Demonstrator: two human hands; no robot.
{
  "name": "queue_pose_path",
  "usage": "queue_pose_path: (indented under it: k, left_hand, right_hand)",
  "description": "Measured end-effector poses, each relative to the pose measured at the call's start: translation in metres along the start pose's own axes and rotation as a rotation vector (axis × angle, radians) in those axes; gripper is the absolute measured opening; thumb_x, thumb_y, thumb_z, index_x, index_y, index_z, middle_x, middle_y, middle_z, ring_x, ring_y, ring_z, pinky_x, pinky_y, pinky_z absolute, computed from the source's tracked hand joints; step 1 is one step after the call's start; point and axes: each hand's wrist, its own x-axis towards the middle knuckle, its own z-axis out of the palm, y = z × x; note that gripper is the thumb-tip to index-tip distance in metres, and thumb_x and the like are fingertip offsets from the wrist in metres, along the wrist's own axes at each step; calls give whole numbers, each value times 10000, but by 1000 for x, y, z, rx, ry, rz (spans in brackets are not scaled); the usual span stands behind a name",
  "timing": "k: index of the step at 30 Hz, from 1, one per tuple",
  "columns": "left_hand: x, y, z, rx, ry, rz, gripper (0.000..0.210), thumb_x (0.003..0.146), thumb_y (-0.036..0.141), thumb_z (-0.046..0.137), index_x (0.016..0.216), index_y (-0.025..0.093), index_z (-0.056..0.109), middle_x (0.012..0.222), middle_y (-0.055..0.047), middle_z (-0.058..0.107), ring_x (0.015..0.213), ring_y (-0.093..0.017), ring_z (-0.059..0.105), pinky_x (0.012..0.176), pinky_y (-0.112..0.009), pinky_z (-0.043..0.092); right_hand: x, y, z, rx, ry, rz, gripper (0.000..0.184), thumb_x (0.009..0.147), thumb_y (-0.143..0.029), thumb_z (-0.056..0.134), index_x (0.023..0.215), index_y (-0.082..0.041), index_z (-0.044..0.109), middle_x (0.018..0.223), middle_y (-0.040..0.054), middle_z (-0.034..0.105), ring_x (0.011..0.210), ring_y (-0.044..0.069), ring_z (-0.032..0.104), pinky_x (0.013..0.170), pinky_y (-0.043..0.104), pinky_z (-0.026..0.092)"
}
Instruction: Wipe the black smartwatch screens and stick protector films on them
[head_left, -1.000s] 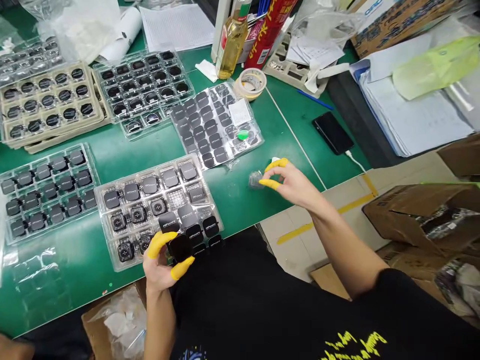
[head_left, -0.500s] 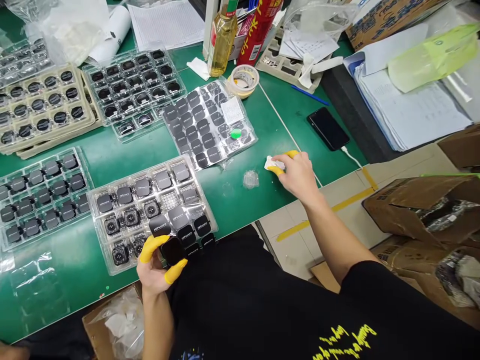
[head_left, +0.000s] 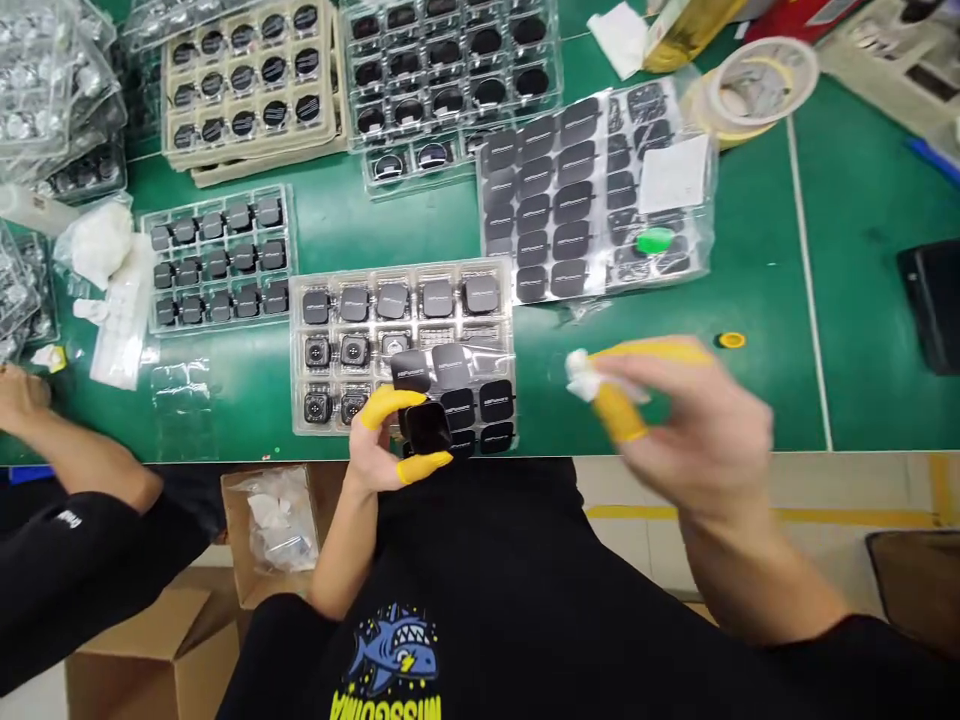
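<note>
Here the left hand (head_left: pixel 373 458) had a watch (head_left: pixel 429 430) pinched between thumb and finger, both tips in yellow cots, the dark square face turned up. The watch sat right at the near edge of the tray (head_left: pixel 298 335), just beside the dark squares of a sheet (head_left: pixel 496 400) lying across the tray's right-hand front corner; whether watch and sheet touched, you couldn't tell.

And over to the right, the right hand (head_left: pixel 697 430), blurred, was clamped on a crumpled white wad (head_left: pixel 583 375), thumb and finger closed around it, well apart from the watch. The wad showed against the green table (head_left: pixel 637 320), its height above it impossible to judge.

Look at the tray: dark squares all along the back row, watches with their round backs up at the left of the middle and front rows. Behind it lay a clear bag (head_left: pixel 574 205) full of dark squares, a green oval (head_left: pixel 654 240) on top, the tape (head_left: pixel 801 90) at its far right corner. A small yellow ring (head_left: pixel 731 340) rested on the table, beyond the right hand. Far left, a co-worker's hand (head_left: pixel 22 400) was at the table, near a white strip (head_left: pixel 120 320).
</note>
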Motion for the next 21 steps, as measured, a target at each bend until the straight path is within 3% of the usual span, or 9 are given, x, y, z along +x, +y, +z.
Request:
queue_pose_path:
  k: [3, 5, 11, 16, 18, 21]
  left_hand:
    - [-4, -1, -1, 9, 1, 3, 602, 774, 513, 998, 1263, 245, 772, 1011, -37, 792, 861, -191, 756, 744, -298, 611]
    - [-7, -2, -2, 25, -7, -11, 624, 756, 493, 1012, 1278, 245, 777, 996, -40, 796, 846, -195, 752, 746, -311, 620]
    - [-13, -3, -6, -11, -38, -58, 618, 755, 466, 1023, 1272, 229, 781, 1010, -56, 813, 800, -178, 753, 669, -273, 608]
    - [-13, -2, -9, 26, -45, -47, 617, 791, 590, 966, 1256, 221, 798, 948, -35, 794, 728, -146, 694, 608, -244, 570]
    - [-13, -2, -9, 23, -52, -42, 616, 797, 604, 960, 1249, 217, 802, 939, -32, 791, 712, -136, 687, 598, -232, 572]
    - [-15, -2, -7, -19, -55, -85, 600, 807, 574, 968, 1253, 211, 799, 980, -50, 805, 762, -148, 737, 618, -219, 608]
  right_hand:
    - [25, -56, 27, 193, -211, -268, 308, 1032, -89, 642, 1256, -282, 732, 1017, 50, 792, 929, 218, 713, 808, 363, 552]
    - [34, -68, 42, 210, -294, -371, 271, 1072, -123, 602, 1271, -253, 731, 985, 58, 790, 915, 217, 686, 783, 363, 530]
    - [47, -60, 60, 136, -341, -535, 316, 1086, -116, 552, 1311, -219, 750, 951, 74, 783, 923, 233, 644, 731, 372, 467]
    - [58, -64, 58, 301, -494, -648, 269, 1121, -130, 530, 1214, -189, 775, 967, 63, 785, 966, 215, 647, 762, 356, 461]
    - [60, -64, 60, 279, -482, -664, 267, 1128, -136, 530, 1187, -186, 786, 943, 59, 783, 957, 218, 639, 760, 361, 451]
    - [63, -61, 64, 165, -363, -643, 288, 1116, -107, 523, 1161, -181, 798, 929, 67, 786, 961, 232, 635, 751, 368, 436]
